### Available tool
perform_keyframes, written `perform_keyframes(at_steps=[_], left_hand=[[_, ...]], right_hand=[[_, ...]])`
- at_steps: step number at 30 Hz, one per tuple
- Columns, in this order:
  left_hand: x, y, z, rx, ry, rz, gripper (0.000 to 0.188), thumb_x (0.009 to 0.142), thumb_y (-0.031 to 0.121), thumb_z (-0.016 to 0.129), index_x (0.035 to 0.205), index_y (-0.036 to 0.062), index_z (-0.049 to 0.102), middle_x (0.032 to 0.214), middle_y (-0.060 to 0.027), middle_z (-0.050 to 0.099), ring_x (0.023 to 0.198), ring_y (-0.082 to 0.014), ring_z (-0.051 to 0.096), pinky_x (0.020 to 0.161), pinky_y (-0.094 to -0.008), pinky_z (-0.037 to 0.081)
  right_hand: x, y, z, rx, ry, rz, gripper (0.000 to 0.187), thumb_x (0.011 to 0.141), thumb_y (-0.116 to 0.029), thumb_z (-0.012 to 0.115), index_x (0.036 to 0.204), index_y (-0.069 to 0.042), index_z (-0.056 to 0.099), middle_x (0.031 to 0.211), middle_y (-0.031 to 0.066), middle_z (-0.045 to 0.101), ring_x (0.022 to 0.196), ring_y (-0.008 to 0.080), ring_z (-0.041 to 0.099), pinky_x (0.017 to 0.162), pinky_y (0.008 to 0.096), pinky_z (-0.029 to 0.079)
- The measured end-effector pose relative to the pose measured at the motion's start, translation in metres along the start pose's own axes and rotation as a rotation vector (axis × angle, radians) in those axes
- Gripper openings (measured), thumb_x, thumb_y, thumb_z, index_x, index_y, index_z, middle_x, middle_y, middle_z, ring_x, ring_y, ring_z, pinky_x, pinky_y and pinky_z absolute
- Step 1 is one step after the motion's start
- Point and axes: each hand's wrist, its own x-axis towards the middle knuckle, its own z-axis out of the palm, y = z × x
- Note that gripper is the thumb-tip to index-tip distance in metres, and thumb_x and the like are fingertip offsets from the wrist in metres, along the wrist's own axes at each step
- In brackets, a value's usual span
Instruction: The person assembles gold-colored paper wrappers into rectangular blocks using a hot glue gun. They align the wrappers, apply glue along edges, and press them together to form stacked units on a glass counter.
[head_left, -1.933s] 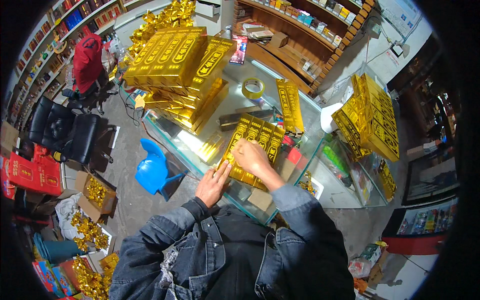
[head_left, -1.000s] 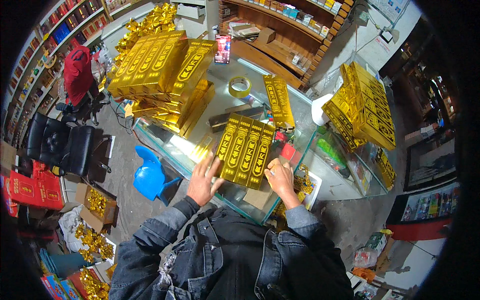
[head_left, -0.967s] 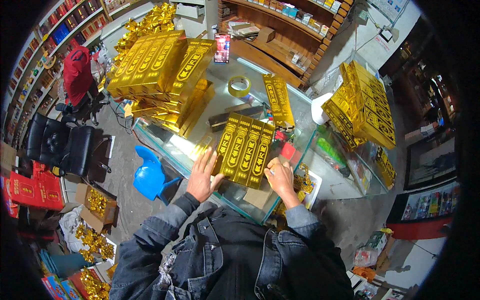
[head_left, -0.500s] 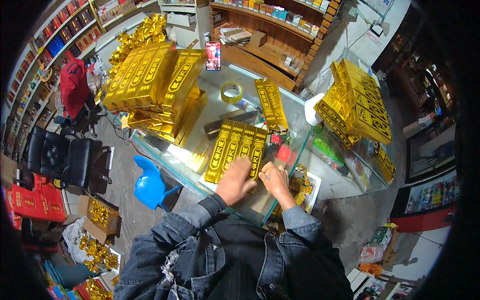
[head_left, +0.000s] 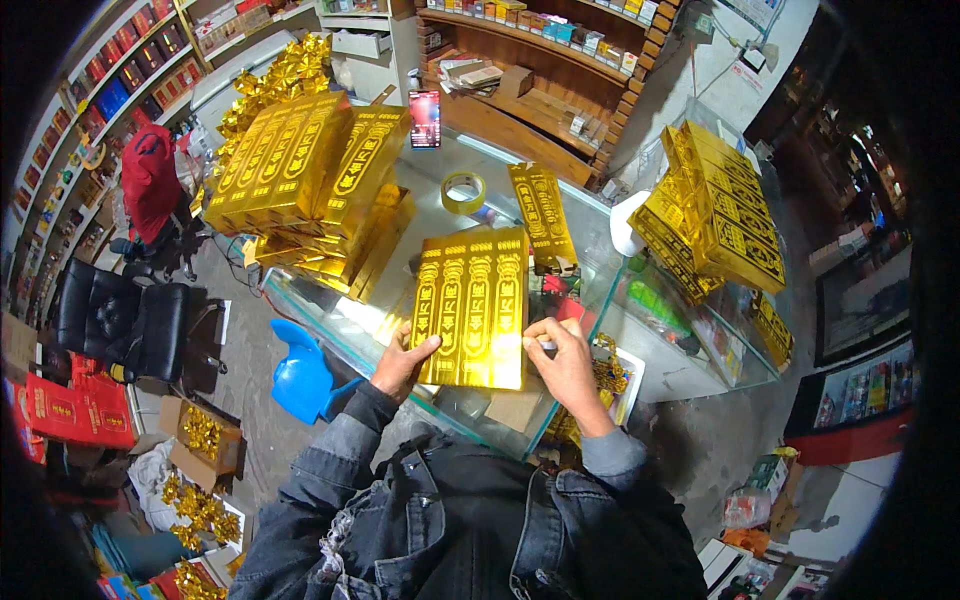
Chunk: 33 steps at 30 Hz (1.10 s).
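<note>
A flat shiny gold box point(head_left: 470, 300), printed in black with several upright panels, is tilted up over the glass counter in front of me. My left hand point(head_left: 402, 362) grips its lower left corner, thumb on the front face and fingers behind. At the box's right edge, my right hand point(head_left: 565, 362) is closed, with a small whitish object point(head_left: 545, 345) between its fingers; its kind is too small to tell. Behind the box lie a roll of yellowish tape point(head_left: 463, 193) and a narrow gold printed piece point(head_left: 545, 217).
Gold boxes point(head_left: 280, 155) are stacked high on the counter's left, and more gold boxes point(head_left: 730, 215) sit at the right. A lit phone point(head_left: 425, 119) stands at the back of the glass counter point(head_left: 340, 325). A blue chair point(head_left: 305, 375) is at the near left, beside a black office chair point(head_left: 125, 320).
The gold box has been raised and tilted toward me. My left hand has moved from its front face to its lower left corner; my right hand has moved slightly right, along its edge.
</note>
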Motion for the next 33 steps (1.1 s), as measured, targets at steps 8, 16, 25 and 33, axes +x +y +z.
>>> perform_keyframes(at_steps=[8,16,25,33], left_hand=[[-0.039,0.011,0.037,-0.284,-0.348,-0.095,0.051,0.089,0.012,0.065,0.134,0.0009,0.044,0.126,-0.0126,0.057,0.115,-0.0259,0.058,0.099,-0.0422,0.048],[-0.095,0.024,0.059,-0.328,-0.314,0.022,0.06,0.081,0.009,0.065,0.136,0.001,0.042,0.123,-0.0124,0.058,0.11,-0.0251,0.059,0.095,-0.0391,0.048],[-0.112,0.04,0.097,-0.671,-0.719,0.189,0.022,0.098,0.03,0.051,0.105,0.0095,0.048,0.098,-0.0173,0.061,0.095,-0.035,0.056,0.113,-0.0533,0.024],[-0.126,0.047,0.123,-0.761,-0.601,0.293,0.016,0.099,0.026,0.044,0.095,0.0107,0.042,0.091,-0.0197,0.061,0.077,-0.0282,0.051,0.115,-0.0473,0.022]], right_hand=[[-0.004,-0.075,-0.104,-0.313,-0.03,-0.451,0.024,0.081,-0.014,0.068,0.105,-0.011,0.066,0.093,0.0014,0.066,0.094,0.0236,0.053,0.085,0.0369,0.036],[-0.067,-0.091,-0.154,-0.752,0.068,-0.611,0.018,0.074,-0.023,0.07,0.091,-0.018,0.067,0.089,-0.0017,0.054,0.084,0.0199,0.051,0.072,0.0406,0.037],[-0.079,-0.128,-0.175,-0.754,0.632,-1.199,0.01,0.098,-0.017,0.046,0.104,-0.023,0.052,0.095,-0.0066,0.048,0.088,0.0079,0.047,0.081,0.0299,0.04],[-0.065,-0.132,-0.151,-0.113,0.717,-1.202,0.015,0.092,-0.019,0.059,0.079,-0.023,0.053,0.087,-0.0065,0.05,0.084,0.0083,0.045,0.082,0.0277,0.034]])
